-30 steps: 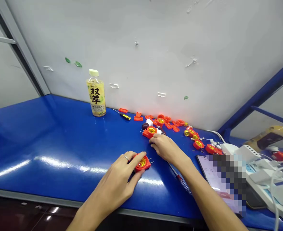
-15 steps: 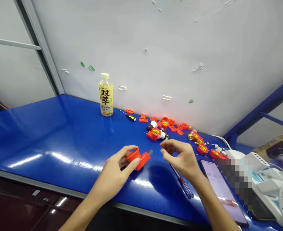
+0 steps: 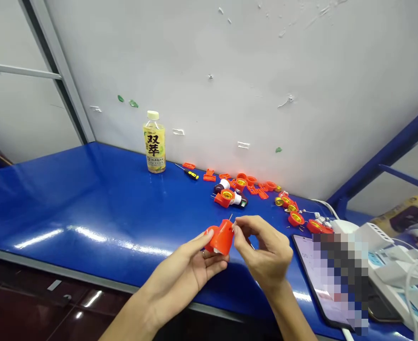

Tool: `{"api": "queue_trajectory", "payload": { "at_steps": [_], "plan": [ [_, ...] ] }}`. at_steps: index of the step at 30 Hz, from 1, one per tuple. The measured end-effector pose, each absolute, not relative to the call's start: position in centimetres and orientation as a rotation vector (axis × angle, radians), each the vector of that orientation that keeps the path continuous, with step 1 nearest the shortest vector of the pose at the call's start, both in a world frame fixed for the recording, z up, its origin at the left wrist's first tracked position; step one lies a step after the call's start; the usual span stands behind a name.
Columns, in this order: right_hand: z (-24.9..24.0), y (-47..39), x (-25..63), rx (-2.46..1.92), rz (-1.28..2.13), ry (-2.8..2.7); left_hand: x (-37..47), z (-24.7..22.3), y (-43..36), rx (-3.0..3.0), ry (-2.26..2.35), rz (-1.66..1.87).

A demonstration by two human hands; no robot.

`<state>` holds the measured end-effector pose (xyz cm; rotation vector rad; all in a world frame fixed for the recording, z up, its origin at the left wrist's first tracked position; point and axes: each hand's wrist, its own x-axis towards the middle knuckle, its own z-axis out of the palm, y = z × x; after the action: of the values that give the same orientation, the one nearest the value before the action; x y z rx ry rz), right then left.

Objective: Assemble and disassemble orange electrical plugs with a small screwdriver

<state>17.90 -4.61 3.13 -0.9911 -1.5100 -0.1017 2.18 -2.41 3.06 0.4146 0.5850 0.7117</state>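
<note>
My left hand (image 3: pixel 191 274) is closed round an orange-red plug-in lamp holder (image 3: pixel 223 239), thumb on its near side and fingers beneath. A thin metal prong sticks up from its far end, and a bit of white shows at its lower edge. At the holder's right side, my right hand (image 3: pixel 266 251) has thumb and forefinger pinched together close to a small hole. Whatever lies in that pinch is too small to make out. Beyond the hands sits another orange lamp holder (image 3: pixel 224 198) with a gold-coloured thread inside, beside a white and dark part (image 3: pixel 238 200).
Orange shells, gold threaded rings and small metal bits line the wall, including an orange piece (image 3: pixel 296 219). A screwdriver (image 3: pixel 187 171) lies by a drink bottle (image 3: pixel 155 144). To the right are a phone (image 3: pixel 310 265) and a power strip (image 3: pixel 390 279) with white cables.
My left hand has turned the lamp holder, so its prong end points up. My right hand has come in from the right, its fingertips now at the holder's side.
</note>
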Motion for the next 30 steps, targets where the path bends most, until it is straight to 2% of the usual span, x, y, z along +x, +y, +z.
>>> {"api": "queue_trajectory", "payload": {
  "at_steps": [4,10,16,23,27,30],
  "plan": [
    [3.2,-4.6,18.4,-0.968,-0.335,-1.567,3.0,3.4,-3.0,0.321,0.541,0.716],
    [3.3,-4.4,19.2,-0.996,-0.379,-1.626,3.8,3.2,-3.3,0.263,0.510,0.717],
    [3.5,-4.8,19.8,-1.050,-0.216,-1.650,4.3,2.5,-3.4,0.244,0.494,0.701],
    [5.1,-5.3,21.0,-1.317,0.261,-1.531,4.6,2.5,-3.5,0.247,0.514,0.702],
    [6.0,-7.1,22.8,-1.478,0.253,-1.498,4.7,2.3,-3.2,0.235,0.504,0.700],
    [5.4,-9.5,24.1,-1.742,0.173,-1.715,4.7,2.0,-2.9,0.197,0.491,0.702]
  ]
}}
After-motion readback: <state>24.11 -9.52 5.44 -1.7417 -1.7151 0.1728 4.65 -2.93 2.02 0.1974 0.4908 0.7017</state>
